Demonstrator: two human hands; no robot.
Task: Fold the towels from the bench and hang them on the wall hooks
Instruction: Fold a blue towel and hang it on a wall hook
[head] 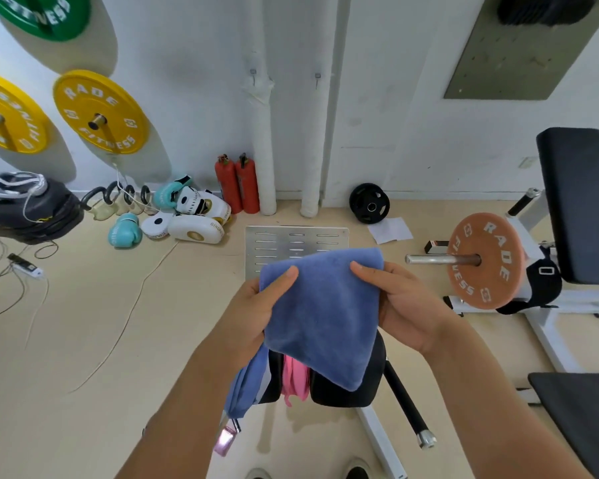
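At the centre of the frame both hands hold a folded blue towel (pixel 320 312) in the air; the left hand (pixel 256 312) grips its left edge, thumb on top and fingers curled beneath; the right hand (pixel 400 305) pinches the right edge, thumb laid across the cloth. A loose blue end hangs down at lower centre; just beside it a pink towel (pixel 294 378) lies draped on the black bench pad (pixel 370 382), partly hidden by the blue one. High on the white wall, upper centre, sit two small hooks (pixel 253 75), (pixel 317 79); below them stand two red fire extinguishers (pixel 237 183); yellow weight plates (pixel 101 112) hang at upper left; an orange plate (pixel 486 261) sits at right.
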